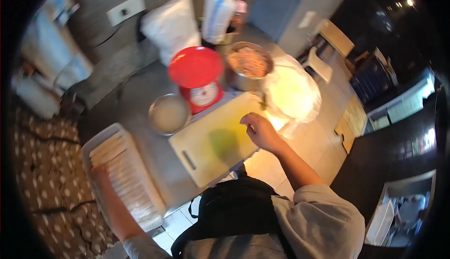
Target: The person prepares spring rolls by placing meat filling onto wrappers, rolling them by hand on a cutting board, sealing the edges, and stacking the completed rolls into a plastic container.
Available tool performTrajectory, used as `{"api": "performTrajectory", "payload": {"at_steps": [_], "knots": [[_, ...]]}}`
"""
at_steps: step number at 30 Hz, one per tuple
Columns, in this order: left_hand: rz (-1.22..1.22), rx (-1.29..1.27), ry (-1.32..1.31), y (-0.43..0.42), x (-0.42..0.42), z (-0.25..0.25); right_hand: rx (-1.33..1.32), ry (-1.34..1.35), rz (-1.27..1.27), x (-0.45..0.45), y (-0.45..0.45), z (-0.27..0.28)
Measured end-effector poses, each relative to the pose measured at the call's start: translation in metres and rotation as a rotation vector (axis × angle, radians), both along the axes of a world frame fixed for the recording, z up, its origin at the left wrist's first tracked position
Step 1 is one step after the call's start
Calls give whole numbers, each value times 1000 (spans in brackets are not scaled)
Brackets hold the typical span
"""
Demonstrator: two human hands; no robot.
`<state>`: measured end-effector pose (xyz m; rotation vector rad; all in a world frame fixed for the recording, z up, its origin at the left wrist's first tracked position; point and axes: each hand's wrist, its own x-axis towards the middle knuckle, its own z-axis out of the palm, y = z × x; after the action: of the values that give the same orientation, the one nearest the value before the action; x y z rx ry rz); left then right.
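My left hand [99, 172] reaches into a long plastic tray [123, 130], at the upper end of rows of pale, thin rolls [124, 174]. Blur hides its fingers, so I cannot tell whether it grips a roll. My right hand [262, 131] hovers over the right edge of a cream cutting board [197, 139], fingers loosely bent, a gap beside the thumb, nothing seen in them. A blurred green patch [224, 142] shows on the board. Right of this hand is a brightly lit, round pile [293, 90] with clear plastic around it.
Behind the board stand a red scale [196, 67], a bowl of pale liquid [169, 113] and a metal pot of orange-pink filling [250, 62]. White bags [173, 27] lean near the wall. A brown patterned cloth [47, 165] lies left of the tray.
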<state>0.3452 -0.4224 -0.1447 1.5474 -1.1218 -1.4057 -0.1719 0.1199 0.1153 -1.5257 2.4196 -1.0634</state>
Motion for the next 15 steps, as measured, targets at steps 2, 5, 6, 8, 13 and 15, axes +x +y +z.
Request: {"api": "performTrajectory", "payload": {"at_steps": [2,5,6,8,13,15], "knots": [[39,-41,-367,16,-12,34,-46,-19,-150,-45,41,-13],[210,-276,-660,62,-46,102,-37,107,-409,-121,96,-47],[246,-374,-685,81,-65,123,7,84,-483,-142,111,-60],[247,-544,-623,124,-111,159,32,159,-491,-171,125,-80],[2,-1056,-101,243,-254,173,101,134,-409,-203,129,-104],[-186,-747,29,334,-334,221,42,40,-353,-218,125,-111]]}}
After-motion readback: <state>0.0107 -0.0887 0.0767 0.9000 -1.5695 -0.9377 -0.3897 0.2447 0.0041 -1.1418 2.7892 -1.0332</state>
